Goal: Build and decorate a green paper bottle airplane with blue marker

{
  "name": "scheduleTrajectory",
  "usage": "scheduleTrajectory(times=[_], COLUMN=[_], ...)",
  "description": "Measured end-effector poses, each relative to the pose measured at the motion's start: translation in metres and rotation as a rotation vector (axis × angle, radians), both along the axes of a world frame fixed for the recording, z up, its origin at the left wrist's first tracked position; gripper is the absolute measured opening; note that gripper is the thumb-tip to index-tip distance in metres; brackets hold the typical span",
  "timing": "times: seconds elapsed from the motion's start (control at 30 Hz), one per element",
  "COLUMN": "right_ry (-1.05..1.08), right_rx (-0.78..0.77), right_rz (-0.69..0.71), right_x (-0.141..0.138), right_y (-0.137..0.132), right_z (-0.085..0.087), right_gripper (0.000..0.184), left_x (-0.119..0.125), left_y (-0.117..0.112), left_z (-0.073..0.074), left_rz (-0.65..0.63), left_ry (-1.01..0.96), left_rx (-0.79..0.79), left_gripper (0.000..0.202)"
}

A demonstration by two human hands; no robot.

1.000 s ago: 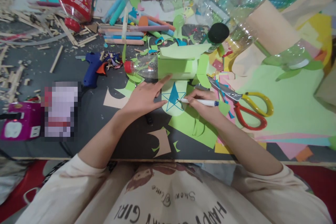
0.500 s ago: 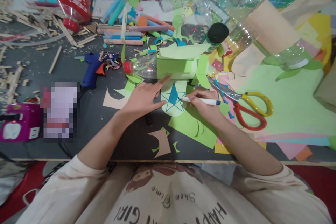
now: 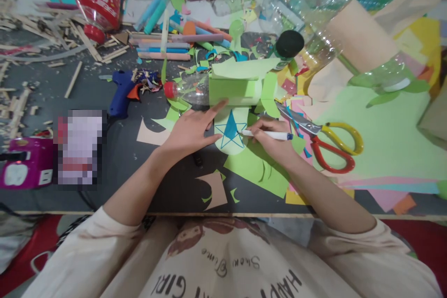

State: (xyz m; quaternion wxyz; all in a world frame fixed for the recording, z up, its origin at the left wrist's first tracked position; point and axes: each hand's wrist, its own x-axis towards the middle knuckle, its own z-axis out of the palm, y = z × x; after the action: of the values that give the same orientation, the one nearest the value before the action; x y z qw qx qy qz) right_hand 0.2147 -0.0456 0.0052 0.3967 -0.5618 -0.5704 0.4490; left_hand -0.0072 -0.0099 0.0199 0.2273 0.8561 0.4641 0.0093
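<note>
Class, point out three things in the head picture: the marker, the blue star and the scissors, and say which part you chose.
Marker (image 3: 278, 135): head view, on its white barrel.
Blue star (image 3: 230, 125): head view, on its filled-in part.
Scissors (image 3: 310, 127): head view, on the metal near the handles.

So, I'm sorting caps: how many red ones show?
2: one cap on the red-labelled bottle, upper left; another cap on the green-wrapped bottle, centre. More may be hidden.
</note>
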Motion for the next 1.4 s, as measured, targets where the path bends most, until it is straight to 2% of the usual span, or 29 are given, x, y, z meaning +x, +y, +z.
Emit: scheduleTrajectory(times=[0.1, 0.23, 0.57, 0.87, 1.03, 1.17, 1.4], right_ry=[0.016, 0.034, 0.011, 0.032, 0.007, -0.024, -0.017], right_rx=[-0.021, -0.018, -0.008, 0.01, 0.029, 0.046, 0.046], right_rz=[0.042, -0.012, 0.04, 0.011, 0.141, 0.11, 0.209], right_x=[0.0, -0.0001, 0.0017, 0.002, 0.002, 0.0021, 0.0035], right_y=[0.0001, 0.0, 0.0004, 0.0005, -0.0026, -0.0038, -0.0042], right_z=[0.0013, 0.0016, 0.0019, 0.0001, -0.0001, -0.0008, -0.0002], right_gripper=[0.015, 0.016, 0.016, 0.015, 0.017, 0.017, 0.018], left_x=[-0.0004, 0.0002, -0.0002, 0.0007, -0.0003, 0.0006, 0.0018], left_y=[-0.0004, -0.0006, -0.0004, -0.0004, -0.0001, -0.0004, -0.001], left_z=[0.0002, 0.0027, 0.0013, 0.0037, 0.0014, 0.0033, 0.0047], left_rz=[-0.001, 0.002, 0.002, 0.004, -0.002, 0.006, 0.003], left_ry=[0.003, 0.014, -0.002, 0.01, 0.003, 0.009, 0.015], left_rx=[-0.003, -0.019, -0.013, -0.023, -0.024, -0.033, -0.02], left_gripper=[0.074, 0.074, 0.073, 0.072, 0.074, 0.073, 0.073])
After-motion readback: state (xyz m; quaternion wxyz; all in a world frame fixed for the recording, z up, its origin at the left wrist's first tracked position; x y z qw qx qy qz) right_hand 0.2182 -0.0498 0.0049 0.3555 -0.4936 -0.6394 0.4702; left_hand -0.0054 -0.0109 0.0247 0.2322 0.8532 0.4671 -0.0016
